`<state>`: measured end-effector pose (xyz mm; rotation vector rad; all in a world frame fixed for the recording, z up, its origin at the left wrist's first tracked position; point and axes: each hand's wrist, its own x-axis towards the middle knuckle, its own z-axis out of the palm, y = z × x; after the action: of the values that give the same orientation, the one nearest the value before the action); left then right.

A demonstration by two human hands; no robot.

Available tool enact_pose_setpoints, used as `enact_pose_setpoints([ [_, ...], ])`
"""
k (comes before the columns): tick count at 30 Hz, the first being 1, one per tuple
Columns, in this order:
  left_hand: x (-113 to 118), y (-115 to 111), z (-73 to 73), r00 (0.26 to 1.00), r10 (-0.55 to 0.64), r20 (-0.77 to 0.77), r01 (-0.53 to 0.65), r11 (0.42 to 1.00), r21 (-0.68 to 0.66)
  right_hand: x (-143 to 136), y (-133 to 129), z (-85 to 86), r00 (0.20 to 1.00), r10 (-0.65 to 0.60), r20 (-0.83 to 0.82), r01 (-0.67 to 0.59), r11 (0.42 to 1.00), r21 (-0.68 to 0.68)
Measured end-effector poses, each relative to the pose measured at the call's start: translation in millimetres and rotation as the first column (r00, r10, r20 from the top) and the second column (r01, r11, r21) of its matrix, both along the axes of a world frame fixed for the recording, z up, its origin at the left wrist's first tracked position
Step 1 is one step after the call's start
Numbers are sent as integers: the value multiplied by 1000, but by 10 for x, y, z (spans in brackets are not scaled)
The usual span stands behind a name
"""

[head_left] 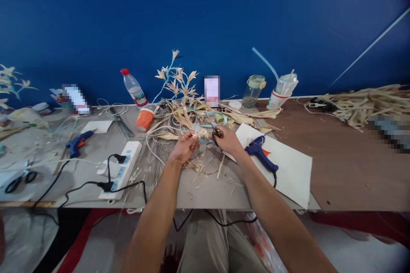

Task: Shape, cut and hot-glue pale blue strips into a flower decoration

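Bare forearms (160, 200) come in from the bottom edge, khaki trousers (206, 243) between them, and straight to the middle of the worktable (188, 192) we go. Left hand (186, 146): thumb and fingertips pinching a pale husk piece (201, 132), right at the front edge of the husk heap (179, 115). Right hand (226, 138): fingers curled round the black handles of a pair of scissors (216, 136), close beside that piece; whether the blades touch it, I can't tell. Husk scraps (194, 165) litter the tabletop just below.

Over by the right forearm, a blue glue gun (256, 148) lies on a white board (291, 172). Left side now: a white power strip (128, 162) with black plugs in it, a second blue glue gun (74, 147) beyond, and black-handled shears (30, 176) farther out.

Behind the heap, a branch of pale flowers (174, 87) on bluish stems leans up against the blue wall (205, 17). A red-capped bottle (134, 89) tilts behind an orange cup (144, 119); a phone (212, 89) stands upright, its screen blurred, with a lidded jar (251, 94) to its right.
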<state>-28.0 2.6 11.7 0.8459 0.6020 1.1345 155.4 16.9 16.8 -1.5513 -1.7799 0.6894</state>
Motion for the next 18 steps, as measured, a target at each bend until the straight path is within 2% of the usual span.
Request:
enact_pose_setpoints([
  [4, -3, 25, -32, 999, 41, 21, -41, 999, 30, -39, -74, 60, 932, -56, 357, 61, 998, -3],
  [7, -12, 28, -45, 998, 31, 52, -35, 996, 79, -86, -129, 130, 854, -61, 517, 88, 996, -29],
  [12, -34, 8, -60, 994, -36, 104, 23, 993, 120, -180, -146, 211, 767, 10, 642, 154, 968, -199],
  [18, -60, -30, -41, 989, -107, 106, 93, 987, 132, -247, -186, 351, 716, 90, 692, 90, 972, -219],
])
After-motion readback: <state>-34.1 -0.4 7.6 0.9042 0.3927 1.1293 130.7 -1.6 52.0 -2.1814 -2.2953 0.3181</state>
